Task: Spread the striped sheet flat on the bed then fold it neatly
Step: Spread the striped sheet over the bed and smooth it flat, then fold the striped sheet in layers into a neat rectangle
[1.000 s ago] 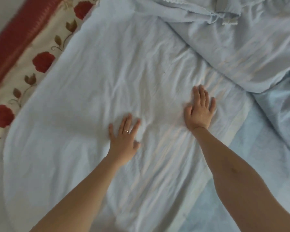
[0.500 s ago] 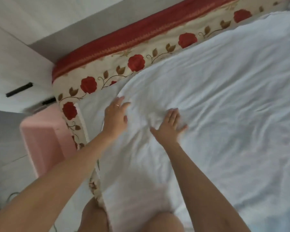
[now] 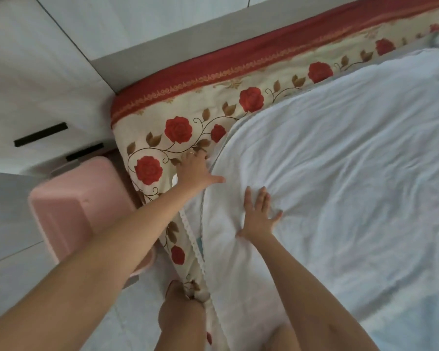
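The hands have shifted to the sheet's [image 3: 340, 173] left edge, right hand [image 3: 260, 217] flat and open, left hand's [image 3: 194, 171] grip unclear, so spreading is unfinished.

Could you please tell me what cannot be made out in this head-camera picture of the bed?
All in the head view:
- Left hand: fingertips hidden behind the hand itself at the sheet edge, so its grip is unclear.
- Sheet's stripes: too faint and blurred to see.
- Sheet's right side: cut off by the frame edge.
- Pink object beside the bed: blurred, kind unclear.
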Demonstrator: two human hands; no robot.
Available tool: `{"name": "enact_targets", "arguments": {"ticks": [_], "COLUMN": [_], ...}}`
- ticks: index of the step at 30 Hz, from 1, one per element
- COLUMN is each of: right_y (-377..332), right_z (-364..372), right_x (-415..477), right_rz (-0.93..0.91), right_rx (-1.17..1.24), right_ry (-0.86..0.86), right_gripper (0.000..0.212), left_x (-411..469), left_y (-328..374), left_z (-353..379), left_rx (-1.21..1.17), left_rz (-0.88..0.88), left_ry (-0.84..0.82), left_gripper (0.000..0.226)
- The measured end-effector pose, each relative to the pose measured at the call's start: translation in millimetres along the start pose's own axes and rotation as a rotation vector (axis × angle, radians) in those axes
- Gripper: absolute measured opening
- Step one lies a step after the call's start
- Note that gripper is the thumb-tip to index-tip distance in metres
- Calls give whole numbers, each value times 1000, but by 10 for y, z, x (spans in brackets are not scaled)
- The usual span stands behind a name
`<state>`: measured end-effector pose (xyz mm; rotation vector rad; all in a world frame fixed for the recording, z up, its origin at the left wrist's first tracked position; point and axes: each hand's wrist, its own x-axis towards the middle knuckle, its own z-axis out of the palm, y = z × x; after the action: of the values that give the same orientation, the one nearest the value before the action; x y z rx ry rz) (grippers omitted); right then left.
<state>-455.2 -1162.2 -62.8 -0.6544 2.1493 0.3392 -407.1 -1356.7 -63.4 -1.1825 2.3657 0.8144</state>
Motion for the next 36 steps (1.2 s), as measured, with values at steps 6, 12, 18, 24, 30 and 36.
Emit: {"name": "enact_targets", "arguments": {"ticks": [6,12,18,24,30,36], "right_y": [45,80,-156,-136,673,1494], "right_z": [49,235,865,1918,2000,2534], "right_x": [41,11,-914,-1848,-2354,-3453], "right_rz": [0,-9,229,423,668,1100], "right_rx": [36,72,1316,2779,3508,3256], "right_ry": [32,163,481,-610,51,566], "right_gripper": [139,123,31,112,49,28], "left_x": [15,-213,-1069,-2045,-2768,-3321], "left_y": [89,183,697,1304,1328,1541], "left_z": [138,301,448,421,287,-291], "left_rx": [-65,-260,-671,-913,-692,-668], "left_rz": [-39,110,109,1,192,277], "left_ry": [42,-56,-71,-170,-105,82], "left_gripper": [93,18,39,53,30,57]}}
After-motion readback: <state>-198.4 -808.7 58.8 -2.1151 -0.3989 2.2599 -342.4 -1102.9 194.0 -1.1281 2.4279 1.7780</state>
